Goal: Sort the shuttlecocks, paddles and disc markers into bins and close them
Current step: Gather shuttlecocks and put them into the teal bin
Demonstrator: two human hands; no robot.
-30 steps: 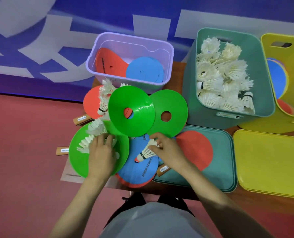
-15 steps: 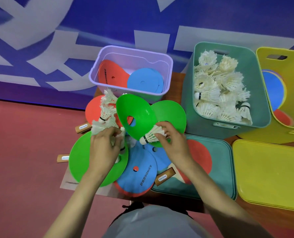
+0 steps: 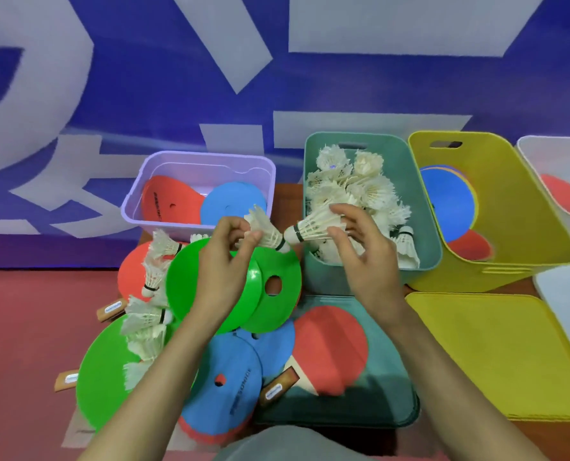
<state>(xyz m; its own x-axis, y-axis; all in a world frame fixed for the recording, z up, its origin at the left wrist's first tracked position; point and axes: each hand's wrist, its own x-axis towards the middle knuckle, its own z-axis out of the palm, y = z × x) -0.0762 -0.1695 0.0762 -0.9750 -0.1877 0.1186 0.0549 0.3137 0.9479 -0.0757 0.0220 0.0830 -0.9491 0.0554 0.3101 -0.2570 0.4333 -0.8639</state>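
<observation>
Centre frame, the left hand (image 3: 223,261) pinches a shuttlecock (image 3: 267,229) and the right hand (image 3: 363,257) a second shuttlecock (image 3: 313,225), seemingly by the feathers, at the left edge of the teal bin (image 3: 325,282). Light, crushable; hold the cork.

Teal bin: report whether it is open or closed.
Open. The teal bin shows its heaped shuttlecocks from above; its teal lid lies flat before it under a red paddle.

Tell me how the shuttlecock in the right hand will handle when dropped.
Probably very light: a mere pinch by the right hand carries the shuttlecock. Its feather skirt looks thin and frayed, so likely crushable. In the teal bin it should settle against the pile rather than roll.
</observation>
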